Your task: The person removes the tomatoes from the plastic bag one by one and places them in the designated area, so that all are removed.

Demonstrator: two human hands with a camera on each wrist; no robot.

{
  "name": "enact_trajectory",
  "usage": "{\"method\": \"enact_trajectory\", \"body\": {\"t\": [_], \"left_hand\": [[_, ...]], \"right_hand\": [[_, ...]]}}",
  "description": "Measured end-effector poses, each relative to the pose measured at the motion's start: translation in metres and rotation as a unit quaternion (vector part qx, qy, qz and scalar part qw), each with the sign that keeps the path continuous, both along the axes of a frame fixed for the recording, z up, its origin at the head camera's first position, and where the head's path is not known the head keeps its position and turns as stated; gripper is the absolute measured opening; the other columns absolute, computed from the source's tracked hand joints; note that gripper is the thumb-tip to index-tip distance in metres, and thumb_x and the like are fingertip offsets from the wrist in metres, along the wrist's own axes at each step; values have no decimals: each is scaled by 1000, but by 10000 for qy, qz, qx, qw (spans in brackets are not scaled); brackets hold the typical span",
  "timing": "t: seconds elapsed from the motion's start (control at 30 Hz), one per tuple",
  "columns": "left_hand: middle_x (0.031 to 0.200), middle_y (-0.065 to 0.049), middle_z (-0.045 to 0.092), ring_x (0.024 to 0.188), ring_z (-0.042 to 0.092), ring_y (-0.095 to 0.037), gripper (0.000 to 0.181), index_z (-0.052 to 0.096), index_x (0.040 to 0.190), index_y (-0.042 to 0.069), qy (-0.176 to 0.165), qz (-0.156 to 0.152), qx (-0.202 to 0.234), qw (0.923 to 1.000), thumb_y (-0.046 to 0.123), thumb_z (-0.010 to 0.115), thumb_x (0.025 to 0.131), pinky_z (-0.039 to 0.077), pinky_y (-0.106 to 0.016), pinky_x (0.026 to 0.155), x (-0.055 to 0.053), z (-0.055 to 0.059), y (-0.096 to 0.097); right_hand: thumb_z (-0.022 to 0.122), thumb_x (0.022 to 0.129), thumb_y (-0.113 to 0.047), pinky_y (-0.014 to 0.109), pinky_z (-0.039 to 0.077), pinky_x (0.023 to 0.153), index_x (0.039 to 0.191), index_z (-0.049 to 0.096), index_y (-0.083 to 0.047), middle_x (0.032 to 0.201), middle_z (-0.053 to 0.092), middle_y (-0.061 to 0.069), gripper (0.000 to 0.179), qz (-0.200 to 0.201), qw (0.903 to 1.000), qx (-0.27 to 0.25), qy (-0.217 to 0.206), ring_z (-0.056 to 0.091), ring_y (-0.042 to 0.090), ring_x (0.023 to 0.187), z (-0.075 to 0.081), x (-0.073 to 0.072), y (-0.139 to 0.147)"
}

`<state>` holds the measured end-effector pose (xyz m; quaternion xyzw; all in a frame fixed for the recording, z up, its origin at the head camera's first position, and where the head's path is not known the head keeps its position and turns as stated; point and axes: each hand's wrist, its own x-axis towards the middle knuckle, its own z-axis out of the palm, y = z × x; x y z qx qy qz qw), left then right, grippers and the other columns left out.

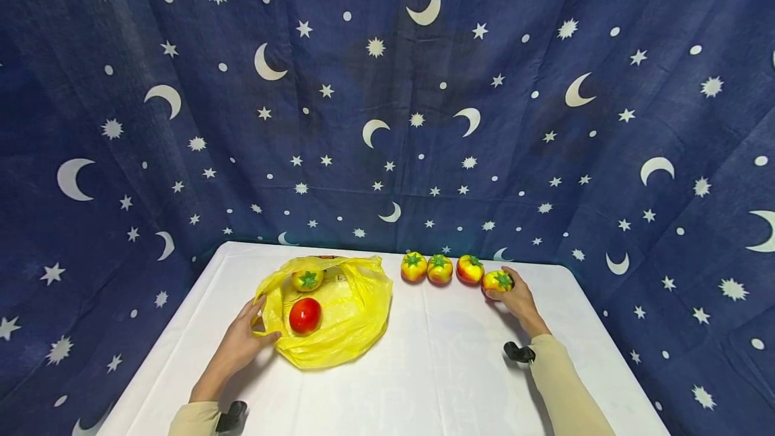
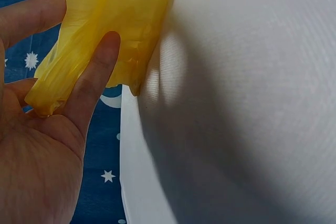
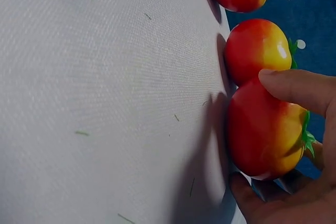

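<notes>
My left hand (image 1: 241, 340) holds the rim of a yellow plastic bag (image 1: 363, 328), its film running between the fingers in the left wrist view. The bag lies with its mouth spread open. Inside are two artificial tomatoes, a yellow one (image 1: 306, 280) with green leaves up and a red one (image 1: 305, 315) with no leaves showing. At the right end of a row, my right hand (image 1: 518, 301) grips a red-and-yellow artificial tomato (image 3: 262, 129), thumb on one side and fingers on the other. That tomato still sits on the cloth, touching its neighbour.
Three more artificial tomatoes, a left one (image 1: 414, 268), a middle one (image 1: 440, 270) and a right one (image 1: 469, 270), stand along the back of the white-covered table (image 1: 424, 369). Behind the table hangs a dark blue curtain (image 1: 339, 153) with moons and stars.
</notes>
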<state>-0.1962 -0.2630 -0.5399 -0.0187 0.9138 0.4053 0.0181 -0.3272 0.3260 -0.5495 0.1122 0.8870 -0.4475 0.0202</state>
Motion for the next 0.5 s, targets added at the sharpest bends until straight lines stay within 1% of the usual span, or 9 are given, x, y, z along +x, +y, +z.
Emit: {"method": "enact_trajectory", "body": {"t": [0.13,0.3,0.4,0.5], "left_hand": [[160,-29,16,140,32,-51,94,22,154,-2,-17,9,4,10000,21,77,82,27,-61,116,0,0,1],[160,-29,16,139,34,-51,94,22,154,-2,-26,5,-32,10000,22,77,82,27,-62,115,1,1,0],[160,-29,16,138,35,-52,94,22,154,-2,0,-11,-20,10000,22,77,82,27,-62,115,1,1,0],[159,-29,17,139,35,-51,94,22,154,-3,48,-31,6,10000,22,77,82,27,-62,115,1,1,-1]], "right_hand": [[78,80,-23,62,22,118,155,25,-12,154,31,27,93,45,10000,21,26,35,45,135,0,0,0],[78,80,-21,62,21,118,155,25,-13,156,30,25,93,83,10000,22,24,34,44,137,1,3,0],[77,81,-21,62,20,119,156,24,-14,157,29,24,92,121,9999,-49,62,32,43,139,5,5,-1],[75,83,-23,61,19,120,156,24,-15,159,26,23,89,155,9997,-75,166,27,42,144,13,7,-3]]}}
